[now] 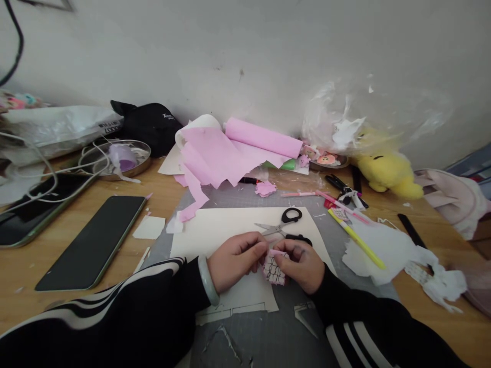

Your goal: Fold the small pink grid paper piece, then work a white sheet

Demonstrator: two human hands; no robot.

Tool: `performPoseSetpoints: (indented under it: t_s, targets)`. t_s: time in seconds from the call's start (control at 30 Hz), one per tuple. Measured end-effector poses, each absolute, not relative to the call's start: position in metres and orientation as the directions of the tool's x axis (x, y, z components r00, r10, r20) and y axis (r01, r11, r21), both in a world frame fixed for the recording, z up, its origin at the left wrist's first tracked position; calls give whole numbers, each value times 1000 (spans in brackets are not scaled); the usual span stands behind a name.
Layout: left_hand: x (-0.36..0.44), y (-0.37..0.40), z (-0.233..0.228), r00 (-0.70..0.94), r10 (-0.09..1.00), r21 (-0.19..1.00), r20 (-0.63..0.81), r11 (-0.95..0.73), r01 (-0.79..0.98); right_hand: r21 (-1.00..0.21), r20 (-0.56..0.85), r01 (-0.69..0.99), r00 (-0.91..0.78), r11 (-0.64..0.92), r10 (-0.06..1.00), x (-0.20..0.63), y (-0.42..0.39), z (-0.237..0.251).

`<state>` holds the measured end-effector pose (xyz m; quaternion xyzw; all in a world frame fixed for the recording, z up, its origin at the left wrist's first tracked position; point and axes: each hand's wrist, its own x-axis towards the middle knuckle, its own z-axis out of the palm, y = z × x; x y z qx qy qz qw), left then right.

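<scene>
Between my two hands is a small pink paper piece (274,269) with a black grid of lines on its face. My right hand (303,263) pinches its upper right side between thumb and fingers. My left hand (238,259) has its fingers closed at the piece's left edge; whether it grips the piece or something small there is hidden. Just beyond my hands, scissors (286,223) with black handles lie with blades apart on a cream paper sheet (230,217). That sheet rests on a grey cutting mat (238,197).
Pink paper (207,153) with a roll (264,138) lies at the back. A dark phone (94,243) is at left. On the right are a yellow marker (356,238), white paper scraps (383,250) and a yellow plush toy (389,166). A metal bowl (143,166) stands back left.
</scene>
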<state>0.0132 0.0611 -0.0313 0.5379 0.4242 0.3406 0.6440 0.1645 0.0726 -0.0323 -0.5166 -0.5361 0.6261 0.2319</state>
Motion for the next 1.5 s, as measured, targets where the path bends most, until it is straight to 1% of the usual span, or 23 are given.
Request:
performPoseSetpoints:
  t_s: [0.13,0.23,0.6,0.8,0.9,1.1,1.2,1.33,1.5]
  targets:
    - [14,62,-31,415,890,975,-187,219,-30,-921,-373,265,-388,-286,843,166,73,-35]
    - [14,61,-32,417,890,974,-185,223,-43,-917,-383,268,-385,-295,840,166,73,-35]
    - [15,62,-30,377,910,985,-173,156,75,-913,-400,233,-360,-334,843,162,71,-30]
    - [14,61,-30,389,900,980,-194,198,30,-911,-406,230,-370,-341,836,163,71,-32]
    - [14,61,-31,374,906,979,-198,201,32,-910,-410,228,-365,-347,835,163,71,-33]
    - [14,61,-33,412,891,979,-193,203,18,-913,-399,245,-360,-327,843,161,70,-34]
    - [13,61,-32,402,894,979,-196,198,36,-913,-399,236,-350,-332,848,160,69,-33]
    - [13,62,-32,388,903,983,-184,173,65,-915,-397,231,-363,-331,843,160,69,-32]
    - [13,61,-32,397,898,980,-190,197,25,-913,-406,226,-409,-341,817,164,70,-36]
